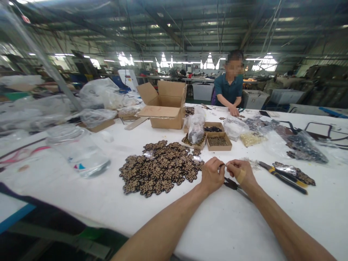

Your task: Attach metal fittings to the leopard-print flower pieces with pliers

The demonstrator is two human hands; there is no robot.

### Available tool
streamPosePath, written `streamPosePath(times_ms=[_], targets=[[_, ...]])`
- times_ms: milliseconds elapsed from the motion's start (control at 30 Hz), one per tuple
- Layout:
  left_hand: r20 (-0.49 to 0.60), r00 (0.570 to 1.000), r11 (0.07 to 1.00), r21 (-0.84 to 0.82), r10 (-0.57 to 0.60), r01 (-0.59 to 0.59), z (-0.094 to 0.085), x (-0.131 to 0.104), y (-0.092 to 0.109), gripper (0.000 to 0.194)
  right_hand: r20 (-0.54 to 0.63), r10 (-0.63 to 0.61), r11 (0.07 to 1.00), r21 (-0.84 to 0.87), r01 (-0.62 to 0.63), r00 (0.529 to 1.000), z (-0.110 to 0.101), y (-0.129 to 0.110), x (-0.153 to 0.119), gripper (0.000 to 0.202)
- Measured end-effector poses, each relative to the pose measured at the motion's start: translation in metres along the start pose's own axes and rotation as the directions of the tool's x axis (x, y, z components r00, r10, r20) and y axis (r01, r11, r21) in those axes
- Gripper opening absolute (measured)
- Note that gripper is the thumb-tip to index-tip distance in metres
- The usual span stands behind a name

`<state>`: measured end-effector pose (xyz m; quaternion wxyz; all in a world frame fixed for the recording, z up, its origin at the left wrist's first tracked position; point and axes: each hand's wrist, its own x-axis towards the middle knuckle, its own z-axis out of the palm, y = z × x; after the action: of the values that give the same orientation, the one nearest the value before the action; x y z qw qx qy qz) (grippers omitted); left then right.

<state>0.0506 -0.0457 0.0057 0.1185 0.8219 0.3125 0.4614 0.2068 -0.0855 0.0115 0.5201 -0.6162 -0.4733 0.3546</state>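
Just right of the flat heap of brown-and-black leopard-print flower-shaped pieces (160, 168), pinching a small dark piece (222, 165), too tiny to make out, with the bare left hand (213, 174); pinching at the same piece with the bare right hand (241, 173). Working near a dark slender tool (231, 183), also right of the heap. Facing an open brown cardboard box (167, 122) behind the heap.

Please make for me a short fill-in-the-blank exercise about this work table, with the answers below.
1. The pile of patterned pieces lies to the ____ of both hands.
2. The left hand and right hand have their fingertips close ____, not far apart.
3. The cardboard box is not closed but ____.
4. The pliers have yellow and ____ handles.

Missing words: left; together; open; black.
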Motion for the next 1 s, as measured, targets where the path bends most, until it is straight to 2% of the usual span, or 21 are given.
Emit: streamPosePath(times_ms=[100,167,300,400,500,667,800,1000], targets=[[-0.005,0.999,0.999,0.018,-0.038,0.038,-0.002,-0.001,-0.001,0.012,-0.11,0.016,0.999,0.045,-0.011,0.994,0.013,0.006,-0.004,0.03],[0.023,1.0,1.0,0.017,-0.014,0.014,-0.003,0.001,-0.002,0.011,-0.071,0.048,0.994,0.104,-0.04,0.996,0.01,0.009,-0.002,0.029],[0.091,0.994,0.998,0.01,0.056,-0.057,-0.003,0.004,-0.003,0.011,0.032,0.099,0.98,0.172,-0.103,0.995,-0.013,0.007,0.009,0.028],[0.142,0.984,0.994,0.004,0.107,-0.108,-0.002,0.005,-0.004,0.014,0.114,0.072,0.991,0.105,-0.084,0.991,-0.026,0.001,0.011,0.027],[0.184,0.972,0.989,0.002,0.147,-0.15,0.0,0.004,-0.004,0.017,0.207,0.053,0.999,-0.004,-0.053,0.977,-0.03,-0.003,0.009,0.024],[0.245,0.952,0.981,0.015,0.185,-0.194,-0.001,0.005,-0.006,0.021,0.249,0.02,0.993,-0.115,0.009,0.968,-0.031,0.0,0.008,0.023],[0.236,0.96,0.985,0.041,0.153,-0.167,0.0,0.005,-0.007,0.016,0.176,0.002,0.992,-0.123,0.02,0.984,-0.026,0.005,0.008,0.024],[0.177,0.981,0.99,0.1,0.082,-0.101,0.001,0.003,-0.009,0.011,-0.065,-0.014,0.995,-0.104,0.008,0.998,0.001,0.015,0.003,0.024]])
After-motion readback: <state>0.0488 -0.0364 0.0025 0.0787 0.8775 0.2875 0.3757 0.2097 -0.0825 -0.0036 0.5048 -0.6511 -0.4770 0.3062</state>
